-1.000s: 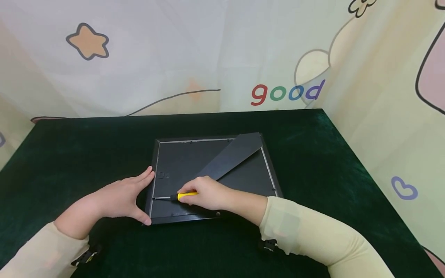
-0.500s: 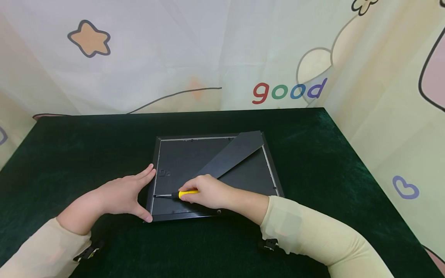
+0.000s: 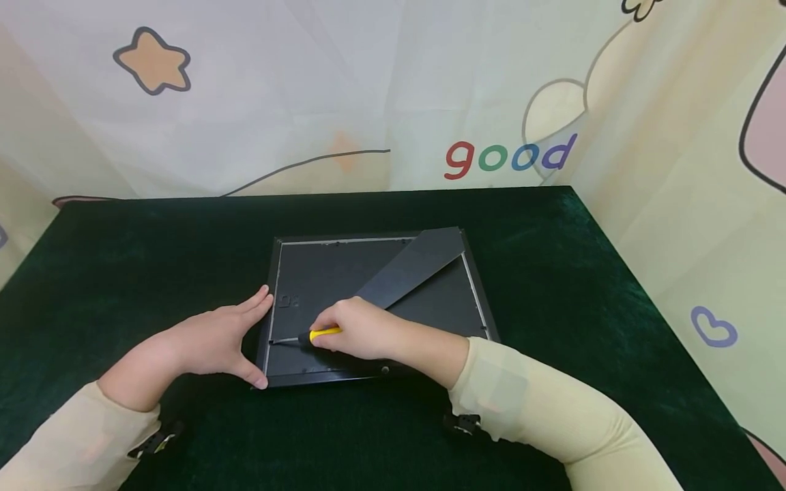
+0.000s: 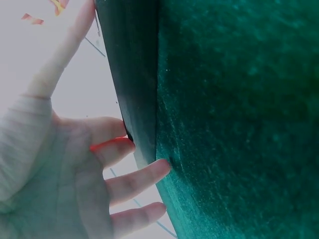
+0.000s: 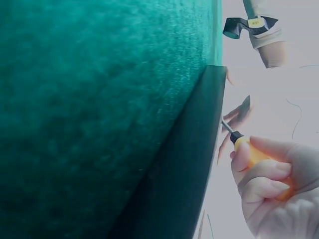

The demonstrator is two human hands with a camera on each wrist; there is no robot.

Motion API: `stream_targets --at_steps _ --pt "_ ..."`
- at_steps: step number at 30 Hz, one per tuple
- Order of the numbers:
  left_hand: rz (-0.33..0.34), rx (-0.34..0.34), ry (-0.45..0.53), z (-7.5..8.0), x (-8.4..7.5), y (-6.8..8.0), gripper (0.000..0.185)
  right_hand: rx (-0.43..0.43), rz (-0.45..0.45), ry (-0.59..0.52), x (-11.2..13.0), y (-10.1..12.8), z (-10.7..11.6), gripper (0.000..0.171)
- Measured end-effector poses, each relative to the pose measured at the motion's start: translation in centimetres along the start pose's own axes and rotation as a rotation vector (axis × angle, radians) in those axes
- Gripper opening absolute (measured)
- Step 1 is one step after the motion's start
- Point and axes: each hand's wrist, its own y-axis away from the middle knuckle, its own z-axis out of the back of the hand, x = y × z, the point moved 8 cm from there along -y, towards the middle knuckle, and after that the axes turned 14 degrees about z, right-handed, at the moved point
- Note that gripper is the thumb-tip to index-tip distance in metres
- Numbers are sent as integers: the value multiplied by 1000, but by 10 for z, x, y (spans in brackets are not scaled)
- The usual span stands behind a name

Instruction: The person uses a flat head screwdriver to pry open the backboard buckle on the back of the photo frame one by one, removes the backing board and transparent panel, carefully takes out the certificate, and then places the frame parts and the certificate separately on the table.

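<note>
A black picture frame [image 3: 313, 273] lies back side up on the table, with a flat stand leg [image 3: 411, 266] angled across its back panel. My right hand [image 3: 362, 329] grips a screwdriver [image 3: 324, 334] by its yellow handle. The screwdriver's metal tip reaches the inner left edge of the frame, near the lower left corner. In the right wrist view the fingers curl round the handle [image 5: 254, 155]. My left hand [image 3: 215, 341] has its fingers spread, thumb at the lower left corner and fingertips against the left side. The left wrist view shows its straight fingers [image 4: 139, 181] along the frame's side.
A dark green cloth [image 3: 571, 286] covers the table around the frame. Behind it hangs a pale printed curtain [image 3: 276, 88] with a star and the word "good". Small dark tabs [image 3: 483, 328] sit along the frame's inner edge.
The head view has shifted slightly, so everything sits a little higher. The screwdriver's handle has moved slightly left, its tip staying at the same inner edge. The left hand keeps its place.
</note>
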Motion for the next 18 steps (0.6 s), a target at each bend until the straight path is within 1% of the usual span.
stream_targets --at_steps 3,13,18 --pt "-2 -8 -7 1 -1 0 121 6 -5 39 3 -1 2 23" --pt "-17 -36 -40 4 -3 0 121 21 -23 220 18 -8 8 20" --pt "-22 -44 -50 5 -4 1 120 32 -37 271 21 -10 10 20"
